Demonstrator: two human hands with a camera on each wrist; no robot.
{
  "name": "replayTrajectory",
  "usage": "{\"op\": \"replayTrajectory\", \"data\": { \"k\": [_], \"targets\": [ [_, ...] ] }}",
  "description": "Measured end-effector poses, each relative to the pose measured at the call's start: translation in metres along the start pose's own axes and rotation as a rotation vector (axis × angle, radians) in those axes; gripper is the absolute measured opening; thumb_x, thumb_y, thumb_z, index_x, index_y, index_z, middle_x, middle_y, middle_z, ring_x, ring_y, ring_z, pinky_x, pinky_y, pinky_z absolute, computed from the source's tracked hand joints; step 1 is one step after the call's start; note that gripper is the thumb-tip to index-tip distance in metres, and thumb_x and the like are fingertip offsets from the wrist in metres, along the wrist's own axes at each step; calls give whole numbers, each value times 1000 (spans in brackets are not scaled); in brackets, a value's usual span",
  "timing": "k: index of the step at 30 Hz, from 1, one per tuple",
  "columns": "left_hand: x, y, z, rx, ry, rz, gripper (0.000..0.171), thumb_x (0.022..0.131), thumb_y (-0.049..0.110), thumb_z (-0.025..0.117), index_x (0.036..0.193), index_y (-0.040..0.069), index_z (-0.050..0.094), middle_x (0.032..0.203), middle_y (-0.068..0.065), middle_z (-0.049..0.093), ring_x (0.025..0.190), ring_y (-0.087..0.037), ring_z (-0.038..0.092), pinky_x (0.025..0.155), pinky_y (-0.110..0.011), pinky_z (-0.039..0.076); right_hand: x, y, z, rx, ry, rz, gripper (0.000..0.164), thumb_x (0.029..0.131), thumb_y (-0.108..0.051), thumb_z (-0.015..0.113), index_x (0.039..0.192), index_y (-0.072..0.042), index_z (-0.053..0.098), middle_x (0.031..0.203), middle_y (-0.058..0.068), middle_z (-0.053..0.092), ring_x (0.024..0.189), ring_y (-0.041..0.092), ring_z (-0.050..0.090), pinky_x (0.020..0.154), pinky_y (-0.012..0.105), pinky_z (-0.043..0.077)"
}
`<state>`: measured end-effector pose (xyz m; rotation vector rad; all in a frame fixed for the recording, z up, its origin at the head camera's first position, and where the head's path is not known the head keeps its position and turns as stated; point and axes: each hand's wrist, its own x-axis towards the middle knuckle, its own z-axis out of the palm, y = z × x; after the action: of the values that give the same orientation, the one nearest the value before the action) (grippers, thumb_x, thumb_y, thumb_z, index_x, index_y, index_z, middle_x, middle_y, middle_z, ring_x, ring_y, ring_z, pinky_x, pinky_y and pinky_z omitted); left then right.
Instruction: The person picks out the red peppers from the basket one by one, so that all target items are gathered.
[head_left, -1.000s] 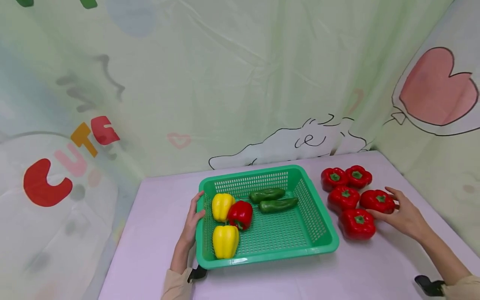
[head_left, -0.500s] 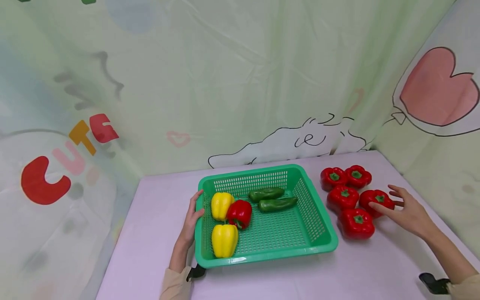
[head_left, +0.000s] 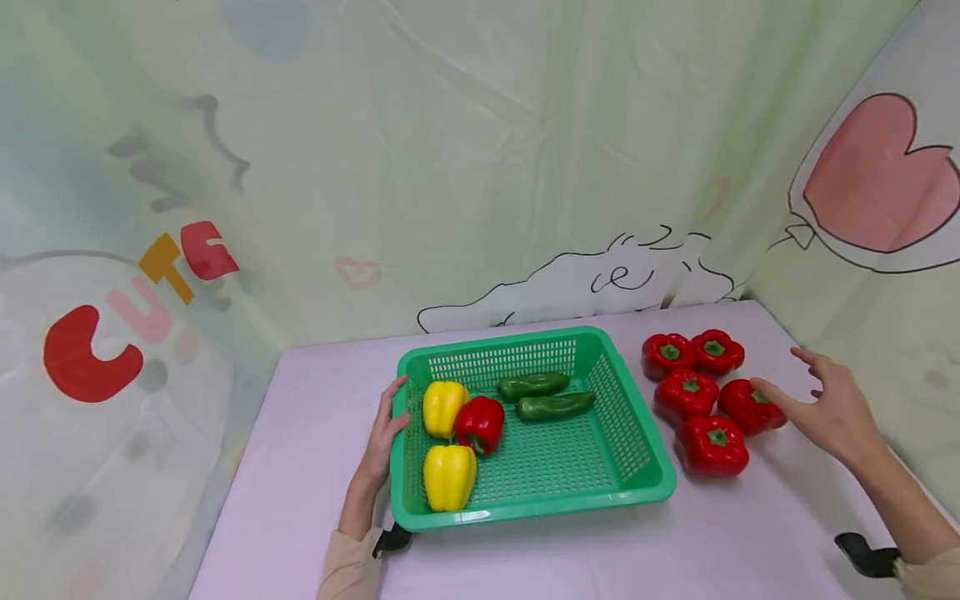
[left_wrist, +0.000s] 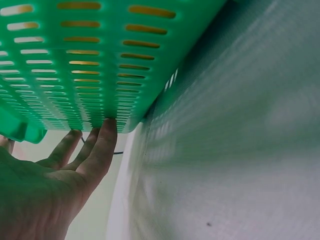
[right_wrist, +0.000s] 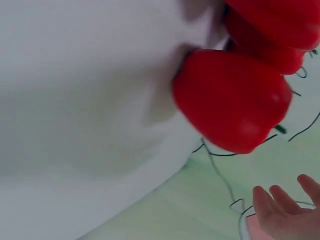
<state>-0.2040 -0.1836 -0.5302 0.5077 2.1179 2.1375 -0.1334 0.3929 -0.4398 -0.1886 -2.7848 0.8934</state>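
Note:
My left hand (head_left: 381,442) holds the left rim of a green plastic basket (head_left: 532,514), thumb at the rim. In the left wrist view its fingers (left_wrist: 102,150) lie against the slotted outer wall. Inside the basket are a yellow bell pepper (head_left: 445,408), a second yellow bell pepper (head_left: 450,477), a red bell pepper (head_left: 480,423) and two long green peppers (head_left: 555,407). My right hand (head_left: 836,408), fingers spread, hovers just right of a red bell pepper (head_left: 744,406), its thumb overlapping it in the head view. The right wrist view shows the fingertips apart from that pepper (right_wrist: 232,100).
Several more red bell peppers (head_left: 686,394) stand grouped between the basket and my right hand, stems up. The pale tabletop (head_left: 322,433) meets a printed curtain (head_left: 480,192) at the back, and another curtain side (head_left: 885,333) borders it on the right.
My right hand has let go of the outer red bell pepper and drawn up and to the right, fingers spreading. That pepper now leans slightly. The left hand stays on the basket.

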Motion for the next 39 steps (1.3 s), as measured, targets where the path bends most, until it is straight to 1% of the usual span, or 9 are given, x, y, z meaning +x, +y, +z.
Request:
{"op": "replayTrajectory", "data": {
  "k": [3, 5, 10, 12, 15, 18, 21, 29, 39],
  "targets": [
    [1, 0, 0, 2, -3, 1, 56, 103, 20, 34, 156, 15, 17, 161, -17, 14, 138, -39, 29, 105, -56, 35, 0, -17, -1, 9, 33, -10, 80, 91, -29, 67, 148, 9, 26, 137, 42, 29, 117, 57, 31, 77, 69, 45],
    [1, 0, 0, 7, 0, -1, 55, 103, 21, 35, 156, 15, 18, 161, -16, 15, 138, -39, 29, 105, -56, 36, 0, -29, 1, 25, 47, -29, 78, 90, -28, 68, 148, 7, 30, 138, 41, 31, 118, 55, 33, 74, 50, 53],
    [1, 0, 0, 14, 7, -5, 55, 103, 22, 35, 155, 17, 19, 161, -16, 16, 137, -40, 30, 104, -54, 37, 0, -60, 13, 65, 37, -84, 75, 90, -27, 70, 148, 4, 34, 138, 36, 36, 115, 54, 41, 70, 35, 55],
    [1, 1, 0, 11, 7, -6, 55, 103, 23, 35, 155, 17, 19, 161, -16, 16, 137, -40, 30, 105, -55, 37, 0, -71, 19, 76, 22, -107, 75, 90, -27, 71, 148, 3, 34, 137, 35, 38, 111, 52, 45, 68, 41, 56],
    [0, 1, -1, 6, 3, -6, 55, 104, 23, 35, 155, 16, 18, 161, -16, 15, 136, -41, 30, 105, -56, 36, 0, -86, 26, 104, -5, -146, 75, 90, -26, 71, 148, 2, 33, 137, 34, 39, 110, 51, 46, 68, 38, 55],
    [0, 0, 0, 0, -1, -4, 55, 104, 22, 34, 156, 16, 17, 161, -17, 15, 136, -41, 30, 105, -56, 35, 0, -99, 32, 140, -36, -167, 78, 89, -26, 72, 150, 1, 31, 140, 33, 38, 115, 53, 45, 76, 60, 53],
    [-1, 0, 0, -2, -3, -3, 54, 104, 22, 34, 156, 17, 18, 161, -16, 15, 136, -40, 30, 106, -54, 35, 1, -112, 38, 148, -51, -170, 82, 87, -27, 75, 152, -2, 30, 145, 32, 36, 123, 54, 41, 82, 70, 45],
    [-2, -2, 0, 9, 4, -7, 54, 104, 22, 34, 156, 18, 17, 161, -15, 15, 137, -38, 29, 105, -43, 38, -2, -142, 57, 172, -74, -223, 80, 87, -28, 75, 151, -4, 33, 147, 27, 38, 125, 49, 43, 85, 67, 46],
    [-1, 0, 1, 2, 8, -9, 54, 104, 23, 34, 155, 21, 19, 161, -13, 16, 137, -38, 30, 105, -48, 37, -15, -174, 90, 275, -148, -234, 73, 89, -28, 73, 147, -2, 37, 143, 25, 41, 125, 46, 47, 93, 59, 46]
  ]
}}
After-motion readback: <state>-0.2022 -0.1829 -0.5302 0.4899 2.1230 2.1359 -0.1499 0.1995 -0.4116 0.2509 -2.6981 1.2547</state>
